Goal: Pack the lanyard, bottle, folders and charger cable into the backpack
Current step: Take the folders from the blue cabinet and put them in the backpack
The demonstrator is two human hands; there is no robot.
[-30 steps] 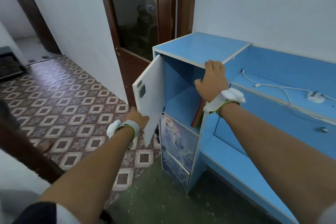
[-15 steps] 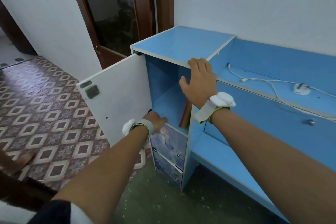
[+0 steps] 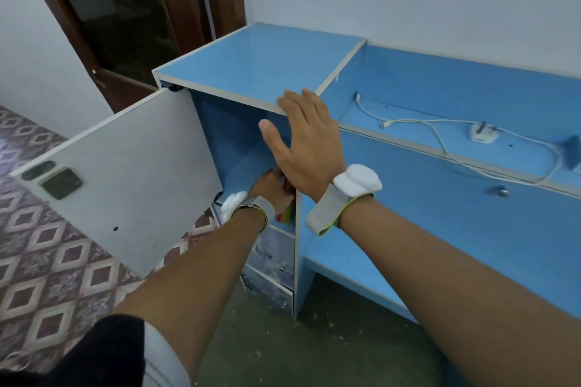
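My left hand (image 3: 270, 184) reaches into the open cabinet (image 3: 251, 63), right at the coloured folders (image 3: 285, 216) standing against its right wall. Its fingers are hidden behind my right hand, so I cannot tell their grip. My right hand (image 3: 309, 148) is spread flat and holds nothing, its fingers (image 3: 300, 104) straight on the cabinet top's front edge. Farther right, the white charger cable (image 3: 408, 120) lies on the blue tabletop (image 3: 518, 155).

Your folders (image 3: 285, 216), showing red, yellow and green edges, seem to stand upright against the right wall of the open cabinet (image 3: 251, 66) compartment, mostly hidden. Your white charger cable (image 3: 408, 120) lies loosely looped along the blue shelf (image 3: 408, 132) to the right, with its plug (image 3: 482, 135) lying on that shelf too.
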